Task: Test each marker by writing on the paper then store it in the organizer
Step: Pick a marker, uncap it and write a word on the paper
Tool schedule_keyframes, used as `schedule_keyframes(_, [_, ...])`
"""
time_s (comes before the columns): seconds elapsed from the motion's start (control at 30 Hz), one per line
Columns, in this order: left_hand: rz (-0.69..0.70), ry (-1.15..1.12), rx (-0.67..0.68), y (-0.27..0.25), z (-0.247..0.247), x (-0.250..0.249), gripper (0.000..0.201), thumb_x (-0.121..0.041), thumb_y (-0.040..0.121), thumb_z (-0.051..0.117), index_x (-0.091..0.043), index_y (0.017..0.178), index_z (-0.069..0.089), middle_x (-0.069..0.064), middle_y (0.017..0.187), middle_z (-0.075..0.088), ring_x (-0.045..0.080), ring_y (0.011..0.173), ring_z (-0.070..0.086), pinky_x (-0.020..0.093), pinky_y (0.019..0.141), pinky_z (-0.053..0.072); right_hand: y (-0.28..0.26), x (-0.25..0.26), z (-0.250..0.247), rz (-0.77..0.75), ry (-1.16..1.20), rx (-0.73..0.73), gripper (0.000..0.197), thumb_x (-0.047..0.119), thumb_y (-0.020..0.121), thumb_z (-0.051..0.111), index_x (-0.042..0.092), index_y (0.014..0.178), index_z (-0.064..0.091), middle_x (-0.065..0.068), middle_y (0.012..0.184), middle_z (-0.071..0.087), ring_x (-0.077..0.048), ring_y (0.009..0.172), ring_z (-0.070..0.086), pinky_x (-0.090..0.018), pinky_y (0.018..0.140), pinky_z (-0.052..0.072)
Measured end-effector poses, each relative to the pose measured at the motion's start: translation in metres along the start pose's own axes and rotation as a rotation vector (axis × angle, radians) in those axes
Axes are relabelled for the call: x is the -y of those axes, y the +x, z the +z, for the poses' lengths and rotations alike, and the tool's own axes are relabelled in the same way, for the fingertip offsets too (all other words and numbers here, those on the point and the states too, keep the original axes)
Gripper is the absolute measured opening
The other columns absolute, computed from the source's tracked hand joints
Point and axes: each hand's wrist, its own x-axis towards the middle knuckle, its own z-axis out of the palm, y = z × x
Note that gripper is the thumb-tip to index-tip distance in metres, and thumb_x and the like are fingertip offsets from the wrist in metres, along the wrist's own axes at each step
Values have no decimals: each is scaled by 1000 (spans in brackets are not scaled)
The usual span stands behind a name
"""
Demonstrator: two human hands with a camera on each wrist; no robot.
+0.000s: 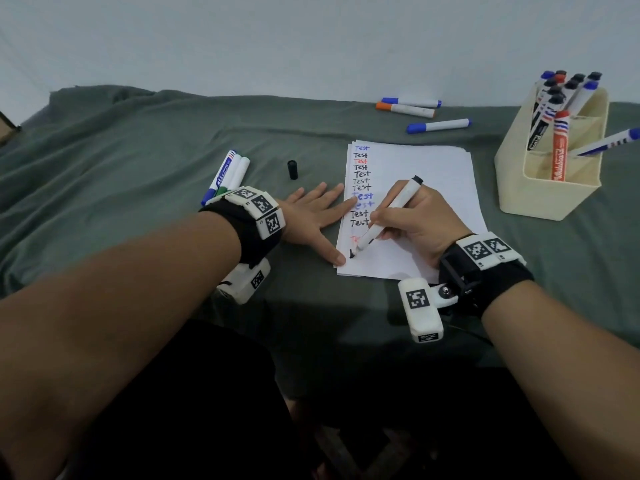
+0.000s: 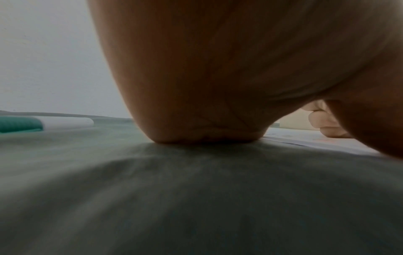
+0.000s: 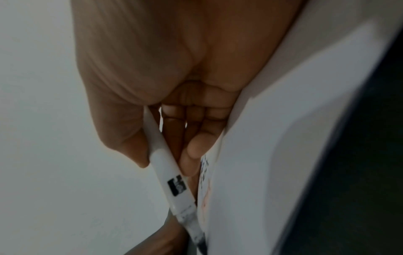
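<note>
Nearest: right hand [image 1: 420,220] curled round a white marker [image 1: 389,211] in a writing grip, black tip touching the paper [image 1: 426,216] at the foot of the column. Light, stiff, smooth barrel; best held low, near the tip, as here, with light pressure so the felt is not crushed. Left hand [image 1: 313,216] flat, fingers spread and straight, pressing the sheet's left edge; thin stack, apt to slide on the green cloth [image 1: 138,161] unless pinned. On the sheet, "Test" repeated in black, red and blue. Black cap [image 1: 293,169] standing loose just beyond the left hand; needed before storing. Further left, markers [image 1: 227,176] lying together, their label too small to read. Far right, cream organizer [image 1: 512,188] holding capped markers, an orange one probably marked "Whiteboard". Farthest, three loose markers [image 1: 420,112] behind the paper.
</note>
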Motion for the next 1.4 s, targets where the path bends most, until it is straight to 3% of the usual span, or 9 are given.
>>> schedule_keyframes(0.17, [-8,-8,1,-1,0,0,128,-96,51,40,-43,147,-26,-5,159,-31,21,146,-28,46,115,-16,1,-1,-3,-1,45,-9,17,5,78,79,17,69,70,-14,77,73,-47,88,72,-40,73,59])
schedule_keyframes(0.33, [-9,-14,-2,-1,0,-1,126,-94,54,43,-43,147,-25,-5,159,-31,20,146,-28,46,115,-15,2,-2,-3,-16,-11,-35,16,10,72,78,21,65,70,-14,75,72,-35,77,72,-39,70,58])
schedule_keyframes(0.43, [-9,-7,3,-2,0,-1,126,-93,55,43,-42,147,-26,-5,158,-32,20,146,-28,47,115,-15,1,-2,-5,-11,17,-40,18,8,73,77,22,63,70,-14,75,72,-36,77,70,-43,73,56])
schedule_keyframes(0.57, [-12,-9,10,-1,-1,-1,127,-94,54,42,-42,147,-27,-6,158,-32,20,146,-29,48,115,-15,0,-2,-4,-12,12,-29,18,6,73,77,19,64,68,-14,73,71,-27,68,68,-33,64,57])
schedule_keyframes(0.73, [-12,-10,11,0,0,-1,127,-95,53,42,-43,146,-27,-6,158,-32,19,145,-29,47,115,-16,0,-4,-6,-16,22,-55,23,-4,81,74,15,68,67,-18,77,71,-37,78,67,-42,72,54])
schedule_keyframes(0.9, [-12,-20,17,0,0,0,129,-97,49,40,-45,145,-28,-7,158,-33,19,145,-29,46,115,-16,0,-3,-5,-21,9,-54,18,-6,81,72,7,73,64,-13,71,69,-23,65,68,-28,59,55])
schedule_keyframes(1.0, [-11,-19,9,1,1,0,128,-97,51,41,-45,145,-28,-7,158,-32,19,145,-29,46,115,-16,-1,-3,-7,-30,37,-96,17,2,75,73,15,67,66,-13,71,70,-29,71,66,-34,64,53])
schedule_keyframes(1.07, [-11,-21,7,1,1,1,128,-97,51,41,-45,145,-27,-7,158,-32,19,145,-29,46,115,-16,-1,-4,-7,-29,42,-98,17,7,72,73,21,64,67,-11,71,70,-26,71,67,-32,62,53])
schedule_keyframes(1.4, [-17,-19,16,0,0,0,125,-94,55,43,-45,146,-28,-7,158,-33,19,145,-29,47,116,-16,0,-5,-7,-43,62,-68,18,4,70,73,19,63,66,-10,67,68,-24,66,67,-31,61,52])
